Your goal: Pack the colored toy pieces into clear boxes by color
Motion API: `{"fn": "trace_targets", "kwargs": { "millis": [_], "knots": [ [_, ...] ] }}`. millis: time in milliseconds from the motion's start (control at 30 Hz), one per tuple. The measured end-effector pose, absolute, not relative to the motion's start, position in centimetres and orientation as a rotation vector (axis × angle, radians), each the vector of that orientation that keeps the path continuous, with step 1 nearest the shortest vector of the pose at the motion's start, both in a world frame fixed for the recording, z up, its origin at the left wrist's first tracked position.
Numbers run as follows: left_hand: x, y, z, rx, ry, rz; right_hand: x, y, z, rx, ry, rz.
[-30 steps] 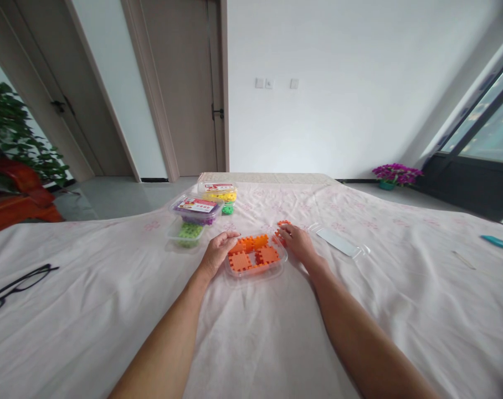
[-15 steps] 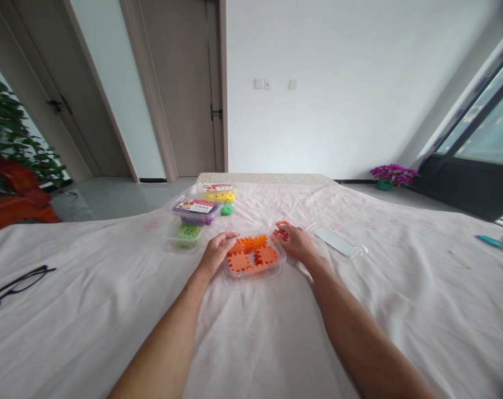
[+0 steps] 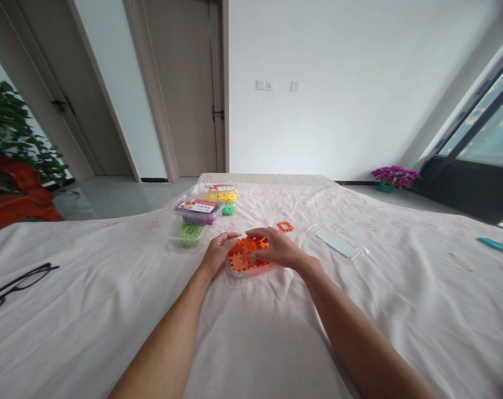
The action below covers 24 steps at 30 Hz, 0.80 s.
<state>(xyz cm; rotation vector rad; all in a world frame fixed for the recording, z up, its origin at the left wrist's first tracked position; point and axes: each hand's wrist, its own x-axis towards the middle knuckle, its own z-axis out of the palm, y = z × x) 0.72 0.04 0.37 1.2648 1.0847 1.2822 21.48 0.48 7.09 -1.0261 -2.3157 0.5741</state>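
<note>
A clear plastic box (image 3: 245, 274) with orange notched interlocking pieces (image 3: 240, 261) in it sits before me on the cloth. My left hand (image 3: 217, 255) grips the box at its left rim, thumb near the inside edge. Over the right half of the box, my right hand (image 3: 278, 247) curls its fingers downward around an orange piece (image 3: 262, 242), partly hidden by those fingers. Just past that hand, an orange square frame piece (image 3: 285, 226) lies on the cloth.
To the right lies a clear lid (image 3: 338, 244). At the back left stand boxes of green (image 3: 190, 234), purple (image 3: 198, 209) and yellow pieces (image 3: 224, 197), beside a small green piece (image 3: 227, 210). Glasses (image 3: 21, 285) rest at far left, a thin stick (image 3: 461, 261) at right.
My right hand has moved left from the orange pieces beside the box to above the box. One frame piece stays on the cloth. My left hand keeps its place.
</note>
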Motion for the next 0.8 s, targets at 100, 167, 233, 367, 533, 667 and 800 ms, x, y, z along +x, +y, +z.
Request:
{"fn": "trace_targets", "kwargs": {
  "millis": [100, 167, 233, 367, 533, 667, 800],
  "knots": [
    [0.7, 0.0, 0.4, 1.253, 1.060, 1.276, 20.3, -0.5, 7.2, -0.969, -2.416, 0.507],
    [0.6, 0.0, 0.4, 1.243, 1.055, 1.279, 19.9, -1.0, 7.3, -0.941, -2.435, 0.519],
    [0.6, 0.0, 0.3, 1.237, 1.056, 1.278, 19.7, -1.2, 7.4, -0.916, -2.437, 0.572],
    [0.6, 0.1, 0.3, 1.252, 1.049, 1.270, 19.7, -0.9, 7.2, -0.899, -2.376, 0.603],
    [0.7, 0.2, 0.3, 1.263, 1.113, 1.290, 21.9, 1.7, 6.0, -1.139, -2.116, 0.412],
    [0.6, 0.2, 0.2, 1.293, 1.125, 1.281, 25.5, 4.5, 4.1, -1.505, -1.999, 0.106],
    [0.4, 0.3, 0.0, 1.317, 1.121, 1.269, 28.3, 5.9, 1.3, -1.666, -2.064, -0.004]
  ]
}}
